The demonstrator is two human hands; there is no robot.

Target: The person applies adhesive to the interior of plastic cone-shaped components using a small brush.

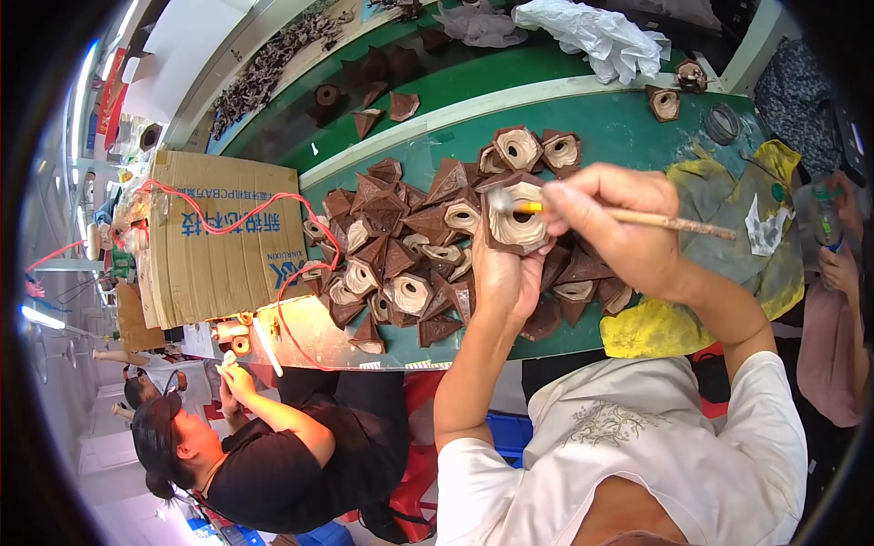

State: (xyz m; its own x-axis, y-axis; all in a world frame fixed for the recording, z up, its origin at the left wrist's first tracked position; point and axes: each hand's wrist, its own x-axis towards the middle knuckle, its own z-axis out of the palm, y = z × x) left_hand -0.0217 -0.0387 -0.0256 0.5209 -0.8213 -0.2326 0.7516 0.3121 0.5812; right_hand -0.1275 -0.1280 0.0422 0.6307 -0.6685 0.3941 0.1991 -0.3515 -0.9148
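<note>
My left hand grips a dark brown, faceted piece from below. Its open side faces up and shows a cream, ridged inside with a round hole in the middle. Between the fingers of my right hand is a paintbrush with a wooden handle. The pale bristles reach over the left part of the piece's cream inside; whether they touch it I cannot tell. Around and behind my hands lies a heap of similar brown pieces, some with their cream insides showing, others with their pointed backs up.
A cardboard box stands left, with a red cable across it. Yellow-stained cloth lies right, near a dark ring-shaped object. White plastic rests at the back. A co-worker sits left; another person is at right.
</note>
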